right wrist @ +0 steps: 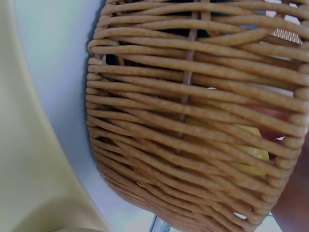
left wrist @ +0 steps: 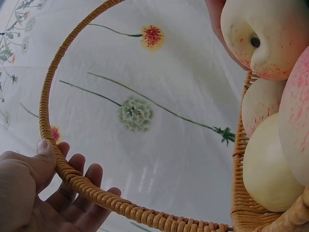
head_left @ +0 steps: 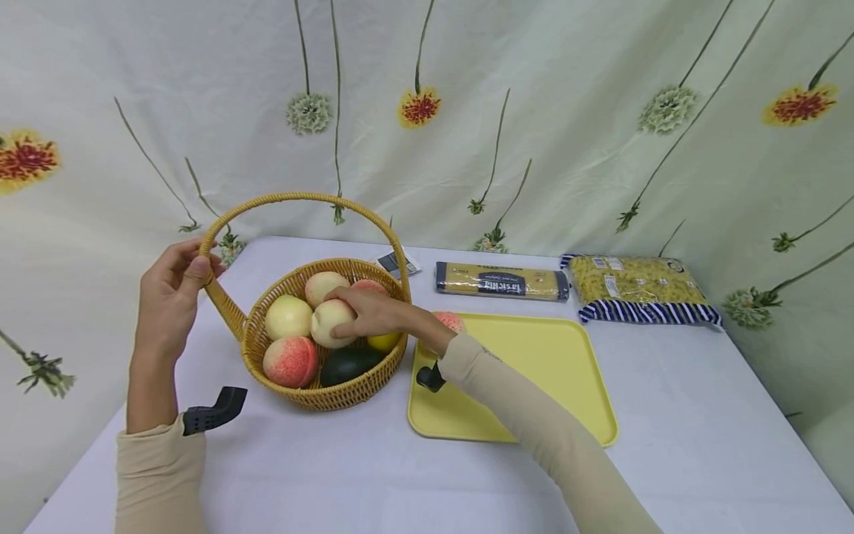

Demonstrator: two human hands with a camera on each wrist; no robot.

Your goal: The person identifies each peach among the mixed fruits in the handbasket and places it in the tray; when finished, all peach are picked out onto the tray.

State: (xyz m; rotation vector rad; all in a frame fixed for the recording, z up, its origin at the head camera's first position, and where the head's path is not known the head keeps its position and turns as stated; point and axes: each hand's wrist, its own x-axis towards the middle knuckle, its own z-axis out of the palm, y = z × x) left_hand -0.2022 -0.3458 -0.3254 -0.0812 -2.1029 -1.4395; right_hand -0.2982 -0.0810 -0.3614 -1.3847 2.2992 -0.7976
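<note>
A wicker basket (head_left: 320, 399) with a tall arched handle (head_left: 303, 196) stands left of centre. My left hand (head_left: 170, 289) holds the handle's left side, thumb in front and fingers behind it. Inside the basket, my right hand (head_left: 376, 311) grips a pale peach (head_left: 327, 325) by its sides. Around that peach lie a red-blushed peach (head_left: 290, 362), a pale yellow round fruit (head_left: 288, 319), another peach (head_left: 323, 286), a dark green oval fruit (head_left: 350, 366) and a partly hidden yellow fruit (head_left: 384, 342). The right wrist view shows mostly the basket's woven side (right wrist: 193, 111).
Right of the basket is a yellow tray (head_left: 547, 371), with a pinkish peach (head_left: 451, 321) at its far left corner, partly behind my right forearm. A spaghetti pack (head_left: 502, 281) and a bag of short pasta (head_left: 640, 285) lie behind. A label (head_left: 396, 259) shows behind the basket.
</note>
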